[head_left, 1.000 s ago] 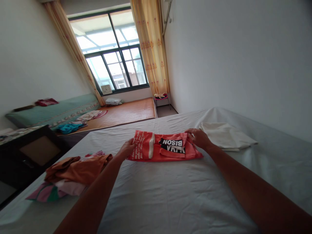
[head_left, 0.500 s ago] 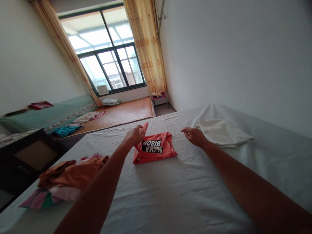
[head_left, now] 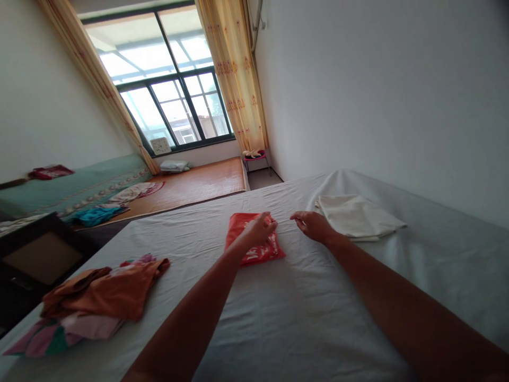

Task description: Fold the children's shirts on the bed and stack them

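The garment [head_left: 263, 253] looks folded under the left hand [head_left: 258, 231], grip unclear; leftward clothes [head_left: 101, 294] lie rumpled, right hand [head_left: 313, 226] loose, empty.

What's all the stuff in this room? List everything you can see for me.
red garment: 1, red with white print, centre of sheet
white cloth: 1, off-white, right
clothes pile: 1, orange-brown, pink, green, left
sheet: 1, pale grey, beneath these
cabinet: 1, dark, far left
green cover: 1, pale green, behind cabinet
red item: 1, dark red, atop cover
mat: 1, brown, beyond sheet
blue cloth: 1, blue, mat's near left
window: 1, dark-framed, back
curtains: 2, yellow-orange, flanking window
clock: 1, pale, windowsill
stool: 1, pink, below right curtain
walls: at least 2, whitish, both sides
left hand: 1, over red garment
right hand: 1, beside white cloth
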Tool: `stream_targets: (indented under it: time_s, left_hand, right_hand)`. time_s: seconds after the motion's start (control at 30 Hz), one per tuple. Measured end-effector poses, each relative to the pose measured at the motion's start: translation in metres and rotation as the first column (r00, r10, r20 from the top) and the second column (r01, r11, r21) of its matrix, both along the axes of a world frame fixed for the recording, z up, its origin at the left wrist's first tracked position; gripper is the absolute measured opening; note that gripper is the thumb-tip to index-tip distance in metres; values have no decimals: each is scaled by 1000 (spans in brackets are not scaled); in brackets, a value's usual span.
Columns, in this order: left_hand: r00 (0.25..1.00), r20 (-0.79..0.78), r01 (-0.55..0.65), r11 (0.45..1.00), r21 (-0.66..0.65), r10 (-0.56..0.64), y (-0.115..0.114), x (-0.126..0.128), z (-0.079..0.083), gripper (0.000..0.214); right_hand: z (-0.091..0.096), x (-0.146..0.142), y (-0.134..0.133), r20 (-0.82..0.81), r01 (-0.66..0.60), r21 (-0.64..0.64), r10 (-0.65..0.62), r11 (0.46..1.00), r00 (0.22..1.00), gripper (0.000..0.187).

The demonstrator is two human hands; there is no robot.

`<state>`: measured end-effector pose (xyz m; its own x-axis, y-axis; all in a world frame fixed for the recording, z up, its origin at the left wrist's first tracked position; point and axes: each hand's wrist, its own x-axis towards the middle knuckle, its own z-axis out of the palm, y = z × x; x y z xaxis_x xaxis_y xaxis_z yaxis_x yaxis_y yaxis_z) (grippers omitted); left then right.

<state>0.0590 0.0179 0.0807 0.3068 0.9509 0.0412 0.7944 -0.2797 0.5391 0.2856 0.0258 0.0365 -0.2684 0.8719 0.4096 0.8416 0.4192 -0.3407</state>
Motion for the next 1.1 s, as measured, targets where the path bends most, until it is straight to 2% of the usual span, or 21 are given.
stream_targets:
  time_s: [0.07,0.1,0.13,0.2,0.27,0.33,0.4,0.47,0.6,0.73,0.8,0.9,1.0,1.1]
  left_hand:
    - [994,108,-18,992,121,4,4,-21,4,44]
    - [994,106,-38,976,214,15,7,-35,6,40]
    - [997,71,-36,953,300,16,10,-49,6,38]
    - [998,-53,48,915,399,-29,14,-77,1,36]
    - [978,-171,179,903,391,-119,14,-99,-11,38]
    - [955,-237,256,904,344,-180,12,-112,-28,41]
    - [949,-264,254,915,315,-173,10,-117,-44,44]
    - [956,-260,215,926,310,-135,10,-119,-56,45]
    - [980,-200,78,950,303,-17,15,-122,-69,47]
    - [988,-150,2,952,306,46,19,-127,-75,47]
    - [989,-142,9,949,315,38,18,-128,-77,46]
    - [990,-137,26,943,333,22,16,-128,-79,46]
    - [989,-147,59,939,338,-9,16,-129,-80,44]
    - [989,-146,46,945,324,2,12,-130,-79,44]
  right_hand:
    - [2,-4,-1,-10,-5,15,5,1000,1000,28]
    - [5,-8,-3,-24,-10,40,11,999,1000,29]
    - [9,-15,-7,-41,-23,72,26,997,999,30]
    - [19,-35,-19,-69,-83,146,94,986,993,34]
    - [24,-61,-36,-37,-219,201,230,955,972,37]
    - [22,-86,-53,58,-367,197,363,909,930,41]
    - [12,-105,-63,147,-435,124,417,892,897,45]
    - [-3,-113,-67,194,-415,18,404,910,894,54]
    - [-21,-109,-63,233,-375,-134,397,917,888,62]
    - [-10,-110,-62,188,-348,-131,368,928,911,54]
    - [2,-121,-60,130,-342,-100,353,934,926,45]
    - [13,-150,-50,100,-350,-32,351,936,931,44]
    - [8,-178,-28,143,-338,-37,340,940,929,48]
    - [-12,-184,-2,206,-281,-94,295,955,933,48]
